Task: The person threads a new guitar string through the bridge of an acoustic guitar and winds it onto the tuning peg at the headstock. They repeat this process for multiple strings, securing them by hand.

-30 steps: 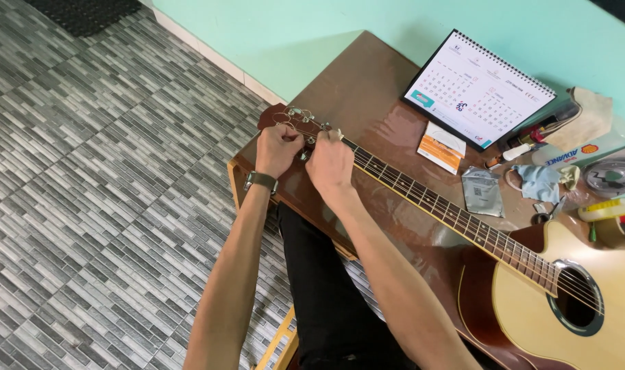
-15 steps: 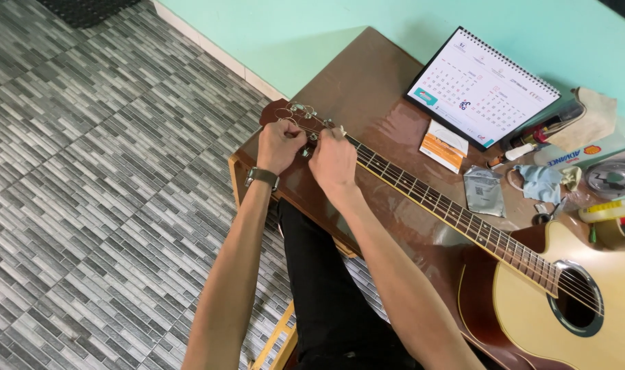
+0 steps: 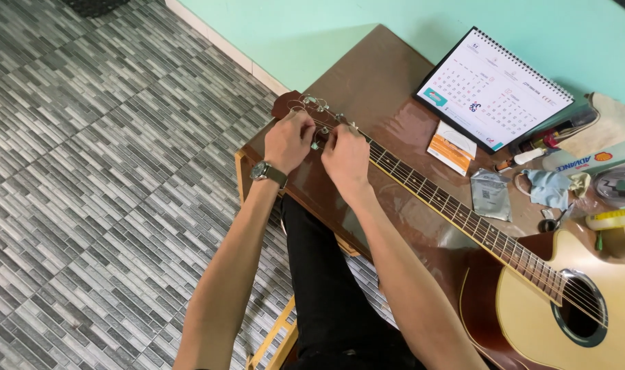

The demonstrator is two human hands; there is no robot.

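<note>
Acoustic guitar with a pale spruce-coloured top and dark brown sides (image 3: pixel 532 301) lies flat across the brown wooden table (image 3: pixel 367 82), its body at the near right, its dark fretted neck (image 3: pixel 449 205) running up and left, and its brown headstock (image 3: pixel 295 109) overhanging the table's left edge above the grey patterned floor tiles (image 3: pixel 86 171). I judge the work to be at the headstock end only: loose coils of thin wire string (image 3: pixel 305 104) curl around the metal tuning posts there, untrimmed, so winding looks unfinished, while strings already run down the neck to the round sound hole (image 3: pixel 581 316). How many strings are seated I cannot tell.

White spiral-bound desk calendar (image 3: pixel 494 89) stands at the far right of the table, against the mint-green wall. Orange-and-white paper packet (image 3: pixel 451 145) and silver foil pouch (image 3: pixel 491 195) lie just beyond the neck, both apart from my hands, with a crumpled light blue cloth (image 3: pixel 549 188) to their right.

My left hand (image 3: pixel 288 140), with a dark-strapped wristwatch (image 3: pixel 266 171), is curled in a pinch at the near side of the headstock, on a tuning peg or a string; which, I cannot tell. My right hand (image 3: pixel 345 157) rests over the nut end of the neck, fingers bent down onto the strings, pressing rather than gripping.
</note>
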